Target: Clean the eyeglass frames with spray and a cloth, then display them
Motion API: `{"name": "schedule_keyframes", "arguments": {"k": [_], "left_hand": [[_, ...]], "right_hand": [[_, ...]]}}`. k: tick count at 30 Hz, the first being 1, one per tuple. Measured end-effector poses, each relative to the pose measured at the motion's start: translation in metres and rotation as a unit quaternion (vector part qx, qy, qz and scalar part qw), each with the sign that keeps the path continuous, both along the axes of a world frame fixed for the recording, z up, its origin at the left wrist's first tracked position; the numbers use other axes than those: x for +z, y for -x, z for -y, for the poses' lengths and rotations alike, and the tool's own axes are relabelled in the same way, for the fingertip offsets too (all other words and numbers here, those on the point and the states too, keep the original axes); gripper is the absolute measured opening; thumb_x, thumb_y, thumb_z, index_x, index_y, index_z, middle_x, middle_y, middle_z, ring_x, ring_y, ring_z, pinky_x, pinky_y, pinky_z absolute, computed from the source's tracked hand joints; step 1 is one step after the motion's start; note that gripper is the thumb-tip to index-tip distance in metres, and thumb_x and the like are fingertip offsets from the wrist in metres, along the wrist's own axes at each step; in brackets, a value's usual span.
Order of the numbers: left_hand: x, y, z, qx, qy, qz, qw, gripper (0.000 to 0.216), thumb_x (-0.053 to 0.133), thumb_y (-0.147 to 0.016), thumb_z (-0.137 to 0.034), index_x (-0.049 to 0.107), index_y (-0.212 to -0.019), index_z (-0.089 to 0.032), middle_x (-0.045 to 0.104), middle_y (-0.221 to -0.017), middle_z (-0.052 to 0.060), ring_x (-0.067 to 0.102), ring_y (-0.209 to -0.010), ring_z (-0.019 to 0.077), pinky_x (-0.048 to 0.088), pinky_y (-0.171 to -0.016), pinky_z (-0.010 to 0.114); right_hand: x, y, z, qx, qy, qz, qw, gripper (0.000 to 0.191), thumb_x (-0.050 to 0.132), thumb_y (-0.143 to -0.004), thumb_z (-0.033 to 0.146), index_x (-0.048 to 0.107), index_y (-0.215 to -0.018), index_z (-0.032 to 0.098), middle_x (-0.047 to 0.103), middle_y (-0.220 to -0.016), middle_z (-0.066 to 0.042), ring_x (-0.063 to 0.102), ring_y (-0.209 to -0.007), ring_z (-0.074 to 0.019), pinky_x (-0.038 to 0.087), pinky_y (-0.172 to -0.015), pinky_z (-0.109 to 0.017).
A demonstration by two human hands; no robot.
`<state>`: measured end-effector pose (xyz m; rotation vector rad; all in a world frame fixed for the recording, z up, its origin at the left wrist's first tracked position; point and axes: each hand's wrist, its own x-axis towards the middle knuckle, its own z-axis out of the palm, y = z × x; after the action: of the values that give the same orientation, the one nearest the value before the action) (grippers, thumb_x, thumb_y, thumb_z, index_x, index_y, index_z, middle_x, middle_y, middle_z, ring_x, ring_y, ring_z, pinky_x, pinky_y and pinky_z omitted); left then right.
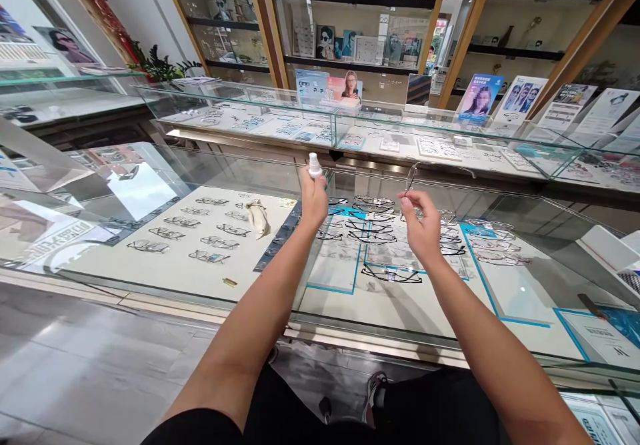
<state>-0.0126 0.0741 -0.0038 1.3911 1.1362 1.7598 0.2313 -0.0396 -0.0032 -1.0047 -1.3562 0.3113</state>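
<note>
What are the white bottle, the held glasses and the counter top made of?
The bottle looks like smooth plastic: it is opaque white. The glasses seem shiny metal, being wire-thin, though plastic is possible. The counter top looks like clear, glossy glass: it reflects, and frames show through.

My left hand (315,198) hides most of the small white-capped bottle (314,163), so I can't see its body or any label. The fingers of my right hand (421,226) cover part of the thin-rimmed wire eyeglasses (413,175), whose lenses I can't make out. The right edge cuts off the white open box (606,248) on the glass-topped bench (400,308); the bottom edge crops my black left sleeve (193,426). Coarse pixel blocks blur part of the upright blue poster (483,93), its small print illegible.
</note>
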Motion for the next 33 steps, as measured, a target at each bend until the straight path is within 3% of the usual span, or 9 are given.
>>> {"name": "schedule_keyframes", "arguments": {"k": [2,6,8,12,14,22,33], "left_hand": [[0.010,-0.010,0.013,-0.128,0.046,0.053,0.989,0.028,0.067,-0.096,-0.050,0.057,-0.105,-0.025,0.056,-0.088,0.000,0.055,-0.071,0.0147,0.032,-0.050,0.021],[0.027,-0.022,0.036,-0.348,0.138,0.111,0.921,0.071,0.055,-0.090,-0.093,0.053,-0.079,-0.023,0.045,-0.066,-0.003,0.043,-0.051,0.0108,0.018,-0.041,0.018],[0.030,-0.025,0.044,-0.419,0.180,0.114,0.883,0.083,0.045,-0.087,-0.104,0.048,-0.069,-0.023,0.039,-0.058,-0.004,0.038,-0.045,0.0102,0.018,-0.038,0.018],[0.026,-0.032,0.050,-0.500,0.217,0.103,0.832,0.088,0.038,-0.084,-0.108,0.042,-0.059,-0.023,0.033,-0.050,-0.004,0.031,-0.040,0.0097,0.021,-0.034,0.019],[0.022,-0.037,0.052,-0.511,0.208,0.084,0.830,0.087,0.041,-0.083,-0.107,0.042,-0.058,-0.024,0.033,-0.048,-0.004,0.031,-0.040,0.0099,0.021,-0.034,0.020],[0.017,-0.052,0.061,-0.419,0.163,0.010,0.893,0.080,0.056,-0.077,-0.100,0.051,-0.059,-0.022,0.039,-0.053,-0.003,0.032,-0.043,0.0083,0.015,-0.040,0.021],[0.016,-0.050,0.061,-0.431,0.162,-0.001,0.887,0.079,0.060,-0.077,-0.100,0.053,-0.064,-0.022,0.040,-0.055,-0.003,0.036,-0.046,0.0098,0.017,-0.041,0.021]], "right_hand": [[0.002,0.002,0.001,0.020,-0.002,-0.004,1.000,0.028,0.065,-0.108,0.054,0.074,-0.107,0.028,0.082,-0.116,-0.008,0.073,-0.111,-0.0284,0.055,-0.105,-0.049],[0.006,0.007,0.005,0.071,0.001,-0.002,0.998,0.029,0.065,-0.109,0.055,0.073,-0.105,0.028,0.082,-0.112,-0.006,0.074,-0.110,-0.0266,0.056,-0.103,-0.045],[0.007,0.009,0.007,0.099,0.011,0.001,0.995,0.032,0.065,-0.109,0.058,0.073,-0.103,0.028,0.082,-0.110,-0.006,0.075,-0.108,-0.0260,0.056,-0.102,-0.044],[0.008,0.012,0.008,0.151,0.038,-0.001,0.988,0.039,0.066,-0.106,0.066,0.071,-0.100,0.028,0.082,-0.106,-0.005,0.076,-0.104,-0.0248,0.056,-0.100,-0.043],[0.008,0.013,0.008,0.174,0.054,-0.007,0.983,0.042,0.067,-0.104,0.069,0.071,-0.098,0.028,0.082,-0.104,-0.005,0.076,-0.103,-0.0248,0.056,-0.099,-0.042],[0.007,0.018,0.008,0.239,0.104,-0.024,0.965,0.046,0.070,-0.100,0.074,0.069,-0.097,0.028,0.082,-0.101,-0.003,0.074,-0.100,-0.0248,0.056,-0.097,-0.042],[0.011,0.014,0.007,0.235,0.108,-0.079,0.963,0.043,0.076,-0.096,0.071,0.071,-0.096,0.029,0.082,-0.100,-0.003,0.074,-0.098,-0.0238,0.058,-0.100,-0.043]]}}
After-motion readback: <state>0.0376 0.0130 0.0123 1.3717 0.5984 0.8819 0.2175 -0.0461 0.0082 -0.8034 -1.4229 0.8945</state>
